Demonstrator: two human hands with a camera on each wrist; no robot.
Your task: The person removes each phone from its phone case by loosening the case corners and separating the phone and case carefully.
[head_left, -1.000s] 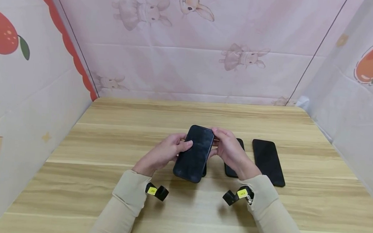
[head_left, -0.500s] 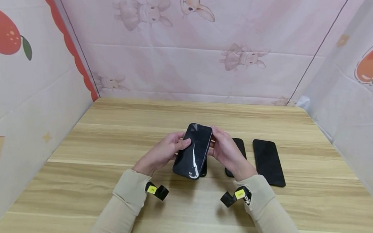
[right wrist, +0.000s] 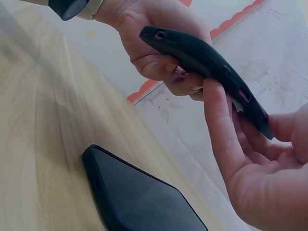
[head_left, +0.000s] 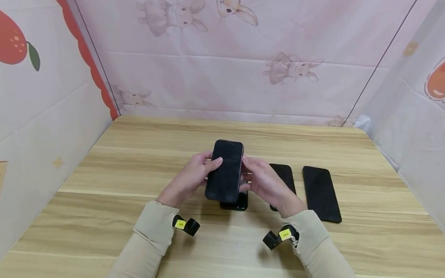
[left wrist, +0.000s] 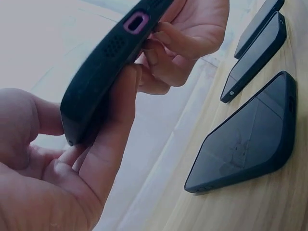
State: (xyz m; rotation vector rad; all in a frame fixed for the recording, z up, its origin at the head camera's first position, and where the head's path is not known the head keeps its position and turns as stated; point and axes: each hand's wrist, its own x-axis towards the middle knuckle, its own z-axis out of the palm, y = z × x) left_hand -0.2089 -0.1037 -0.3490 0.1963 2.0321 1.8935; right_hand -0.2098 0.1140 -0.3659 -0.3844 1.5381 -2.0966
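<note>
Both hands hold a dark smartphone [head_left: 225,171] raised above the table, its black screen facing up. My left hand [head_left: 191,177] grips its left side, thumb on the screen edge and fingers underneath. On the other side my right hand [head_left: 268,183] holds the right edge between thumb and fingers. A black case [left wrist: 98,72] wraps the phone, and purple shows around the port opening at its bottom end. Directly below lies a second black phone [head_left: 235,205], mostly hidden in the head view; the right wrist view shows its screen [right wrist: 144,195].
Two more black phones lie face up to the right, one [head_left: 283,177] partly covered by my right forearm, the other [head_left: 321,194] farther right. They rest on a wood-grain table [head_left: 139,160]. Printed cloth walls [head_left: 210,80] stand at the back and both sides.
The held phone has moved slightly left and away from me and turned from slanted to nearly straight. More of the phone beneath it shows. Both hands keep their hold.
</note>
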